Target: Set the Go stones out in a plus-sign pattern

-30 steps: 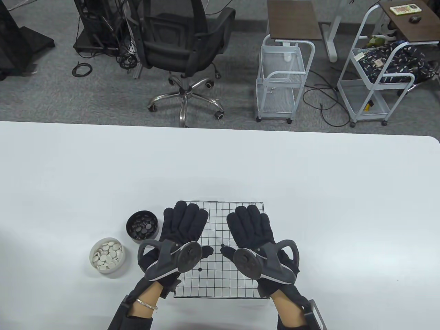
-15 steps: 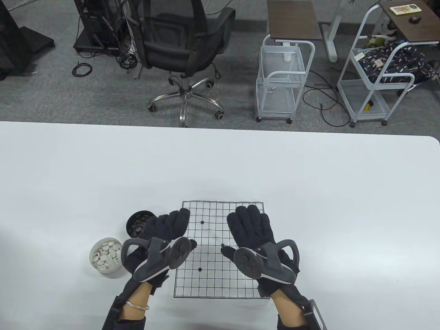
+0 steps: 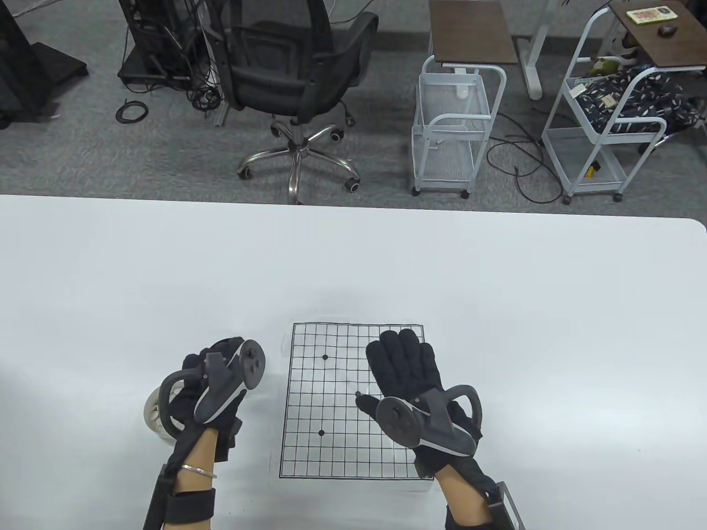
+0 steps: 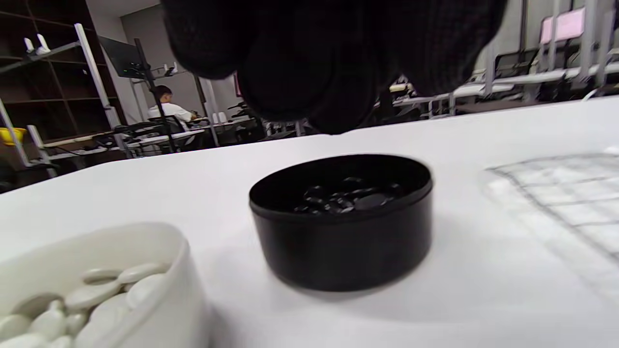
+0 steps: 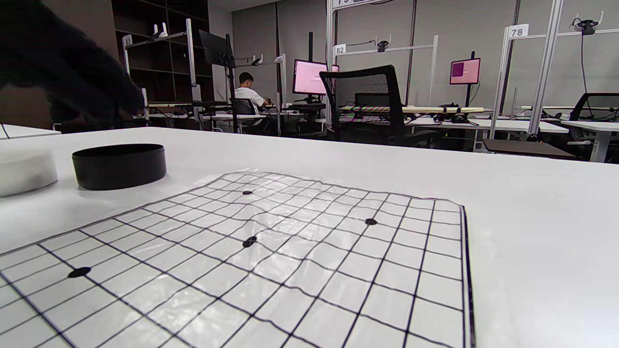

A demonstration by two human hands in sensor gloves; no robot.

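Note:
A thin grid board (image 3: 331, 436) lies flat on the white table, showing only printed dots. My right hand (image 3: 400, 361) rests on its right half, fingers straight and spread. My left hand (image 3: 207, 361) is left of the board, over the black bowl, which it hides in the table view. In the left wrist view my gloved fingers (image 4: 309, 63) hang bunched just above the black bowl (image 4: 341, 227) of black stones (image 4: 346, 198), holding nothing that I can see. The white bowl (image 4: 111, 290) of white stones (image 4: 96, 285) stands beside it, nearer me.
The white bowl's rim (image 3: 150, 411) peeks out left of my left wrist. In the right wrist view the black bowl (image 5: 118, 165) and white bowl (image 5: 24, 170) stand beyond the board's (image 5: 300, 241) left edge. An office chair (image 3: 293, 72) and wire carts (image 3: 453, 132) stand past the table's far edge.
My left hand has left the board's left half and swung left over the black bowl, turning on edge. The right hand has stayed flat on the board.

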